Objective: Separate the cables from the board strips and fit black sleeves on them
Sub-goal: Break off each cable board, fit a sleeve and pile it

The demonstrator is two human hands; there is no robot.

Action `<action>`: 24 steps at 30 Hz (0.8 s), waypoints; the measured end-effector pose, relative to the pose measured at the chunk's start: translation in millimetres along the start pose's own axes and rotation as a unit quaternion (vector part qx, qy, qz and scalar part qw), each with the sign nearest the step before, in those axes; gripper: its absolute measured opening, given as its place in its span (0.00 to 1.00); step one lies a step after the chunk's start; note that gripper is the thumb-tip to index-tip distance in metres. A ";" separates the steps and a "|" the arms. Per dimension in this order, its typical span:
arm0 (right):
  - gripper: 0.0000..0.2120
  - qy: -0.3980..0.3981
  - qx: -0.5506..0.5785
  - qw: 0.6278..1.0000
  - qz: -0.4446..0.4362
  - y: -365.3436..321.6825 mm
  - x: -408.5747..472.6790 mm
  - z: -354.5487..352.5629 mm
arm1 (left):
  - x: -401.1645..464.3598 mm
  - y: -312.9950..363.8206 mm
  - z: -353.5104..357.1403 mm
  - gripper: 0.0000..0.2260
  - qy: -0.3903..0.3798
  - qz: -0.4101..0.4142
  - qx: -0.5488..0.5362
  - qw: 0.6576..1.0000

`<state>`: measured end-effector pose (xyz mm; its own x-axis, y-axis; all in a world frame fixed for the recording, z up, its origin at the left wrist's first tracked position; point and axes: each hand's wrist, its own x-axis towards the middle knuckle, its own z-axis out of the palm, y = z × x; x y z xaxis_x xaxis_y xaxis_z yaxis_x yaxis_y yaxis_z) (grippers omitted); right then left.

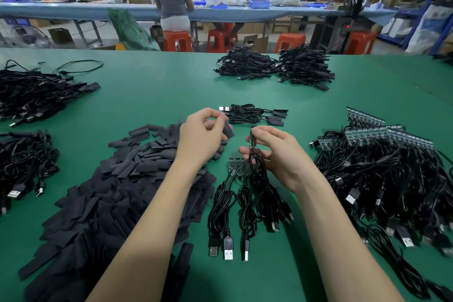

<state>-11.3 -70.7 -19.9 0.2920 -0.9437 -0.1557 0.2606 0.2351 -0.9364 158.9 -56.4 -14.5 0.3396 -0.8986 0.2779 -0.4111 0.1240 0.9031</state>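
1. The left hand (204, 133) pinches one black sleeve (228, 130) above the sleeve pile (127, 179).
2. The right hand (274, 152) grips a separated cable (257, 169) by its small board end (251, 137), held upright.
3. The sleeve mouth looks flattened, though blur hides it; it could snag on the board's corners.
4. The dangling cable may drag the board strip (239, 167) lying beneath it.

Both bare forearms reaching forward from the bottom edge, wrists angled inward toward each other. Left hand (201, 135) raised, back toward the camera, fingers curled, with thumb and fingertips pinching a black sleeve (228, 130). Right hand (277, 152) just beside it, apart, thumb and forefinger gripping a small board piece (251, 138) upright, lower fingers curled around the cable (255, 162) hanging beneath.
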 end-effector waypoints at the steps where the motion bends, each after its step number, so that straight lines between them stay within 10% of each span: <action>1: 0.02 -0.008 0.018 1.000 -0.007 -1.7 -1.3 -0.7 | -2.1 0.2 4.1 0.04 -0.015 -0.013 -0.040 0.999; 24: 0.05 -0.069 0.080 0.994 0.002 -17.3 -10.5 -14.0 | -9.6 9.4 12.2 0.17 -0.227 -0.150 -0.413 0.869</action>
<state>-31.7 -68.2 -6.4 0.4144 -0.9041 -0.1041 0.3989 0.2832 -0.8722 141.5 -51.7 -12.7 -0.1195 -0.9928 0.0011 0.4502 -0.0532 0.8914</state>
